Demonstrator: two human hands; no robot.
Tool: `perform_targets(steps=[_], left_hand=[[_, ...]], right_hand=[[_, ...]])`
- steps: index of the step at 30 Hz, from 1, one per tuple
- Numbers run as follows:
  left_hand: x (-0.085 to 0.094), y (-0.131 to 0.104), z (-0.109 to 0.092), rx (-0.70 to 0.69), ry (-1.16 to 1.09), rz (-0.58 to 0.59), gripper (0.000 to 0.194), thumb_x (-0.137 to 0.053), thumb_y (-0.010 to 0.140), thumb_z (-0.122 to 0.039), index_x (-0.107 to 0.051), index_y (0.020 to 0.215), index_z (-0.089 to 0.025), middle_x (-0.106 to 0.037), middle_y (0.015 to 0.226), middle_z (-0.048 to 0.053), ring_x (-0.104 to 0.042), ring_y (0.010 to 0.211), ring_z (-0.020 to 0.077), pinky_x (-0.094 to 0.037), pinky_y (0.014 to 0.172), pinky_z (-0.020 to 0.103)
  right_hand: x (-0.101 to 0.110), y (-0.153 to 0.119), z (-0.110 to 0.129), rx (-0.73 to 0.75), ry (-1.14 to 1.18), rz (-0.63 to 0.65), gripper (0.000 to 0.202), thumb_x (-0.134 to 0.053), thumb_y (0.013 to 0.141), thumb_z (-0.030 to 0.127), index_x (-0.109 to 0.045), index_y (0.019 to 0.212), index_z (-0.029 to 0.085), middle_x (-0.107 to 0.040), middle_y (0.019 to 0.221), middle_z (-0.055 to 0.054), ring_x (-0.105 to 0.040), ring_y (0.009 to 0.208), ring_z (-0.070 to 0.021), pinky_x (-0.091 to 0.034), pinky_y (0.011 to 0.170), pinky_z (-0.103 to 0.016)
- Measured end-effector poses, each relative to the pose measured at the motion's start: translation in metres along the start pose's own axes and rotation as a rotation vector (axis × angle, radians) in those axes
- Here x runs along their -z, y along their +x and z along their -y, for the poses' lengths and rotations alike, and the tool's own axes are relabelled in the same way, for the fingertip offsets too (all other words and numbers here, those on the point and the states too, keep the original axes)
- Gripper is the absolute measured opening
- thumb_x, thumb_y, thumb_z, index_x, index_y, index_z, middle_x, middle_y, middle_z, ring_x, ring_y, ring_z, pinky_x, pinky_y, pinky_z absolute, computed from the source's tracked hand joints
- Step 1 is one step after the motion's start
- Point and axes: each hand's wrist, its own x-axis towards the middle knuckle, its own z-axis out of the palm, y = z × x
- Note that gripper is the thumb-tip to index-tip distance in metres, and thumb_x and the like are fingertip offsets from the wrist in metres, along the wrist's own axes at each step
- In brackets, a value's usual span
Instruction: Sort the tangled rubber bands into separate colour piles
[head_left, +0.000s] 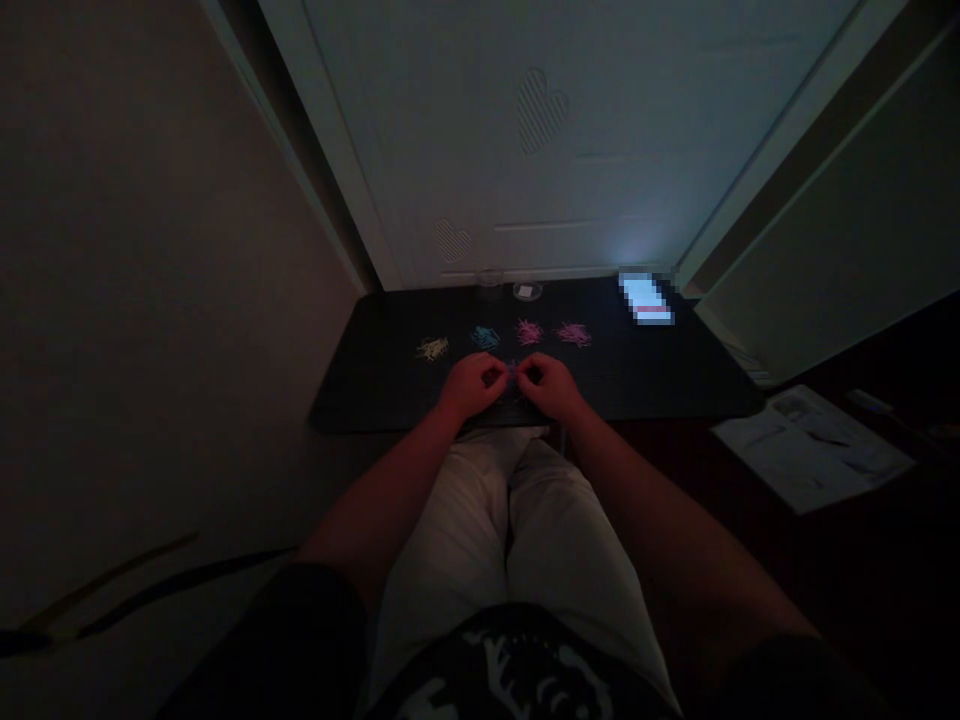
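Observation:
My left hand (472, 385) and my right hand (553, 386) meet near the front edge of a dark table (637, 375). On each, thumb and finger are pinched together. Between the fingertips shows a small patch of purple thin pieces (513, 368), too dim to tell whether they are held or lie on the table. Just beyond lie loose piles of thin, short sticks: a pale yellow pile (433, 348), a blue pile (485, 337), a pinkish-red pile (529, 332) and a pink-purple pile (574, 334).
At the table's back stand a clear cup (490, 283) and a round clear lid or dish (527, 291) with something white. A lit phone-like screen (646, 298), blurred out, is at the back right. Behind rises a white panel (465, 120). Printed paper (814, 445) lies lower right.

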Motion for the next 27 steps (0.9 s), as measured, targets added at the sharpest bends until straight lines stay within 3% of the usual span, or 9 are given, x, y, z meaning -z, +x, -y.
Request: perform_targets(steps=[27], left_hand=[[0.0002,0.0007,-0.0004,0.002,0.042,0.004,0.009,-0.056,0.076,-0.024,-0.06,0.071,-0.017,-0.06,0.07,0.002,-0.053,0.067,0.0139,-0.041,0.064,0.027]], right_hand=[[0.0001,0.0007,-0.0018,-0.032,0.034,-0.018,0.01,-0.049,0.077,0.024,-0.055,0.072,0.018,-0.056,0.068,-0.001,-0.049,0.063,-0.0138,-0.037,0.058,-0.026]])
